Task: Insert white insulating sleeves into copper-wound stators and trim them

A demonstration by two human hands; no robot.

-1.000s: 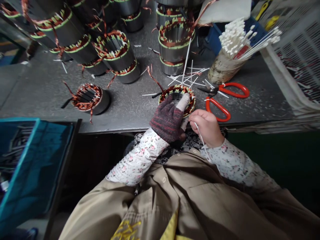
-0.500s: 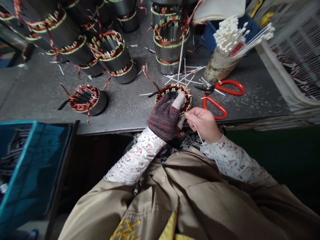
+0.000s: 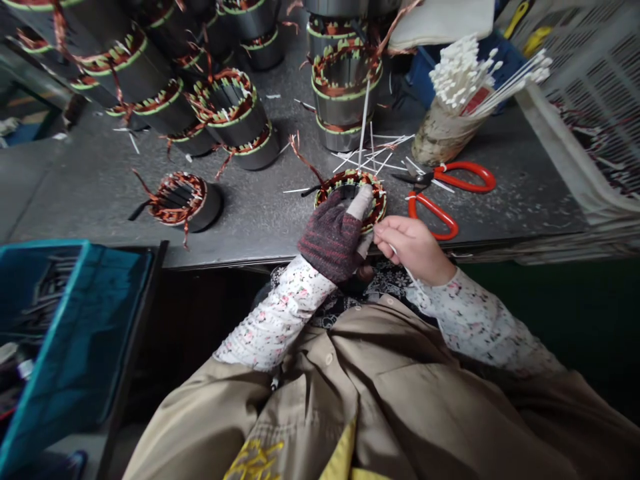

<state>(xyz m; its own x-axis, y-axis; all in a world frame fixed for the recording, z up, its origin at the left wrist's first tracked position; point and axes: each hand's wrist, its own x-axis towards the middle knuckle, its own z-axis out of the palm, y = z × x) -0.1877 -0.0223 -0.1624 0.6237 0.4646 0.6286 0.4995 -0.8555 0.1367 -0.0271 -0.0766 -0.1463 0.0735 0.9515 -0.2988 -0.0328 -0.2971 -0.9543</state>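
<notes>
At the bench's front edge sits a motor stator [image 3: 376, 183] with copper windings and pale green slot liners. My left hand [image 3: 336, 230], in a dark knitted glove with wrapped fingertips, grips its near side and hides much of the bore. My right hand [image 3: 413, 247] is bare and closed, thumb and forefinger pinching a white cord [image 3: 413, 280] close to the stator's right rim. The cord trails from that hand down over the sleeve. Red-handled scissors [image 3: 433, 189] lie open just right of the stator, among loose white ties [image 3: 377, 157].
Another stator [image 3: 185, 203] stands to the left, with stacked stators [image 3: 240, 120] behind. A holder [image 3: 445, 137] full of white cable ties stands at back right, beside a white plastic crate [image 3: 555, 147]. A blue bin [image 3: 83, 313] is at lower left.
The whole view has shifted slightly, so everything appears a little further right and lower. Both hands keep nearly the same position and grip at the stator.
</notes>
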